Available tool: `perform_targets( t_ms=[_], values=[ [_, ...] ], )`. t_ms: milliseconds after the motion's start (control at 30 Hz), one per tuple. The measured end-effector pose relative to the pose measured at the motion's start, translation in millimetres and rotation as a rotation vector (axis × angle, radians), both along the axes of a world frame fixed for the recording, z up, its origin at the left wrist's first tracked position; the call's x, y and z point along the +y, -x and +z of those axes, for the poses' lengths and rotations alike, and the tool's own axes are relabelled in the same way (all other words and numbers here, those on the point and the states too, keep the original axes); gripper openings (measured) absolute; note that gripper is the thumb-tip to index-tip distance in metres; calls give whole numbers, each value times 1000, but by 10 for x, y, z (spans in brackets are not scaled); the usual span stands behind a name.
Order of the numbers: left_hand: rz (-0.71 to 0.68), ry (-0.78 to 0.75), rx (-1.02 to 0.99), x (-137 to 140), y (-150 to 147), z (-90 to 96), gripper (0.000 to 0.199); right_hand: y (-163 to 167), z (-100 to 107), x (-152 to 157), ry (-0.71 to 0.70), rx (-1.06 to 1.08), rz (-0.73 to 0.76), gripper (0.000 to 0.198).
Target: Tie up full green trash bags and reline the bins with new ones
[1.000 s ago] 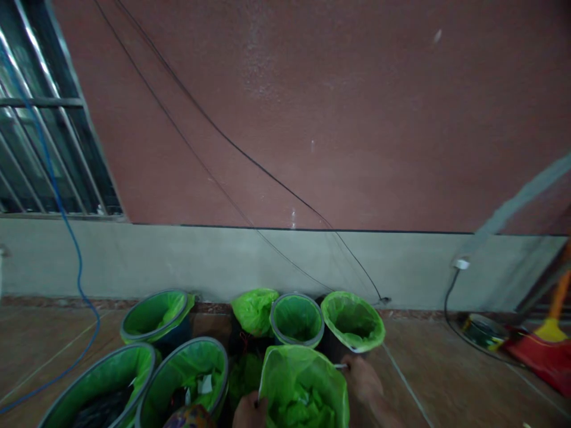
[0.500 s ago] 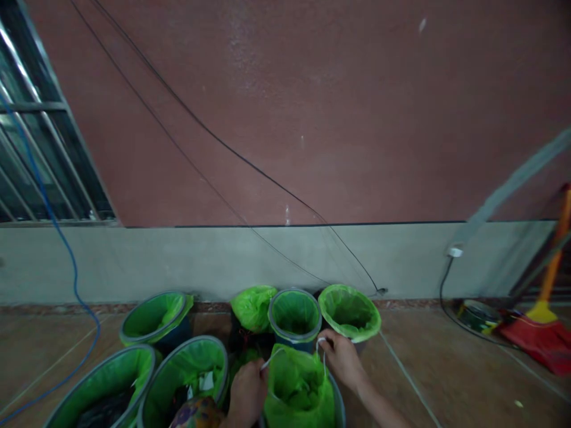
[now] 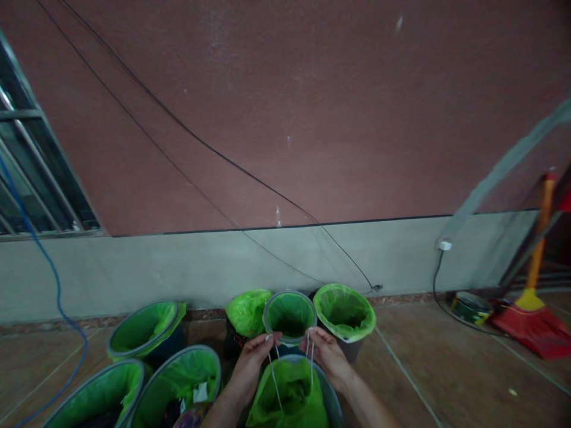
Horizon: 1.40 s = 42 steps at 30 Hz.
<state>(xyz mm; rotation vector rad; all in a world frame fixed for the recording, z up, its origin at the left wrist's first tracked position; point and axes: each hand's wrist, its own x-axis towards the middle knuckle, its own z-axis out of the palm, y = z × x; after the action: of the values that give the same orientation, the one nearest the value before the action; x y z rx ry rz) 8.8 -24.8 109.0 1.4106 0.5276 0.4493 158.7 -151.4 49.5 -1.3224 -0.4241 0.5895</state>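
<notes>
A green drawstring bag [image 3: 289,395] stands gathered in a grey-rimmed bin [image 3: 332,395] at the bottom middle. My left hand [image 3: 255,355] pinches a loop of its white drawstring [image 3: 275,380] above the bag's left side. My right hand [image 3: 326,352] pinches the drawstring's other loop above the right side. Both strings run down from my fingers to the bag's mouth, which is partly open. Just beyond my hands is a bin lined in green [image 3: 292,312]. The bag's lower part is hidden inside its bin.
More green-lined bins stand at the left [image 3: 147,330], front left [image 3: 178,380] and back right [image 3: 345,312]. A bulging green bag [image 3: 248,312] sits at the wall. A red dustpan or broom head [image 3: 535,330] and a dark cable [image 3: 437,273] lie right; a blue cable [image 3: 56,273] hangs left.
My left hand has risen and both hands have drawn the string loops up, so longer lengths of string show. The bag's mouth has sunk lower and the view has shifted slightly.
</notes>
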Motion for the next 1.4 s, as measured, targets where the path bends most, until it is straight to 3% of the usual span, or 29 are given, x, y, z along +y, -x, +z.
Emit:
perform_targets(
  t_ms=[67,133,300,433,533,667,800,867,1000,1100,1167,1233,1400],
  values=[
    [-41,96,-28,-22,-72,22,44,46,62,0,-78,183,65,49],
    [-87,85,-33,-31,-143,40,40,87,147,-3,-82,231,84,47],
    [-153,-116,-4,15,-333,8,34,151,263,49,15,154,96,34],
    [-181,-160,29,13,-454,-32,34,234,206,112,108,41,303,41],
    [-168,-160,40,-4,-506,-56,37,266,129,169,198,-48,364,22],
    [-165,-96,27,60,-476,-164,37,209,33,238,251,-106,284,27],
    [-23,-171,86,191,-305,-393,28,136,-5,252,289,-47,198,27],
    [-13,-276,194,228,-205,-522,29,118,-1,243,295,-3,173,24],
    [-129,-610,532,206,-78,-703,37,98,17,230,276,43,143,22],
    [-233,-848,823,172,-41,-743,24,85,25,234,272,69,117,21],
    [-268,-919,909,188,-22,-733,18,76,27,235,275,80,94,21],
    [-236,-902,900,250,-2,-709,20,65,27,229,285,75,72,22],
    [-78,-682,694,478,43,-719,21,40,-2,186,291,34,49,30]
  ],
)
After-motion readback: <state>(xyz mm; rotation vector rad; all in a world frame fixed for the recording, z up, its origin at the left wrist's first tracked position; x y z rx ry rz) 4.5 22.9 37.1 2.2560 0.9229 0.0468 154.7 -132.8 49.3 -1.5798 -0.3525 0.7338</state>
